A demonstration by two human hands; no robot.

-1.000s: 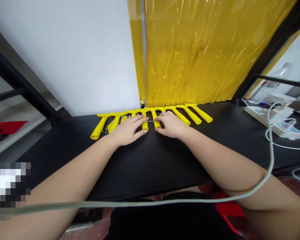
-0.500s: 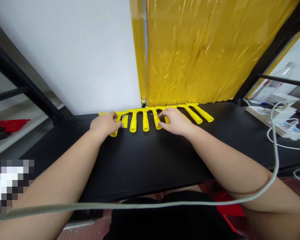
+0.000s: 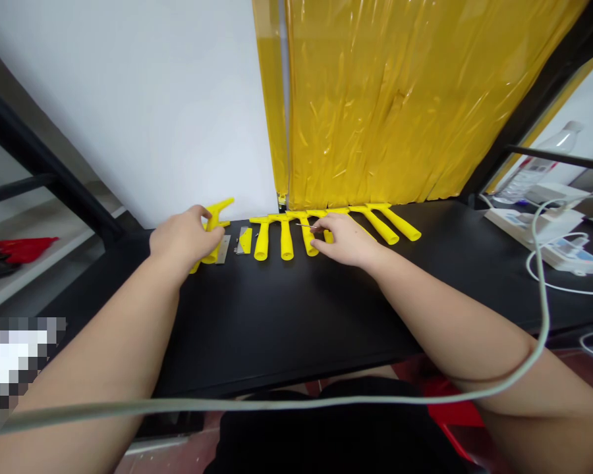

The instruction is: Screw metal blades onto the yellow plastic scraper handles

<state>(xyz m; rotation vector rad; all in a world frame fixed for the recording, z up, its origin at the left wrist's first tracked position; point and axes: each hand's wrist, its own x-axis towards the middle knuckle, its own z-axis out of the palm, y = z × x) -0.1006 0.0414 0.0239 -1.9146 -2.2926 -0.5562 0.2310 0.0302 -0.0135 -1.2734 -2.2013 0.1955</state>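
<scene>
My left hand is closed around a yellow T-shaped scraper, lifted and tilted at the left end of a row. Part of another yellow scraper shows beneath it. Beside the hand lie a flat metal blade and a small yellow piece with metal on it. My right hand rests over the middle of the row of yellow scrapers, fingers pinched on a thin metal rod; its other end is hidden in the hand. Several scrapers lie on both sides of that hand, handles toward me.
The black shelf backs onto a white panel and yellow film. White power strips and a plastic bottle stand at the right. A pale cable crosses in front of my arms. Black posts flank the shelf.
My left hand has moved left and raised a scraper off the row, uncovering the metal blade and the small yellow piece. My right hand has stayed in place.
</scene>
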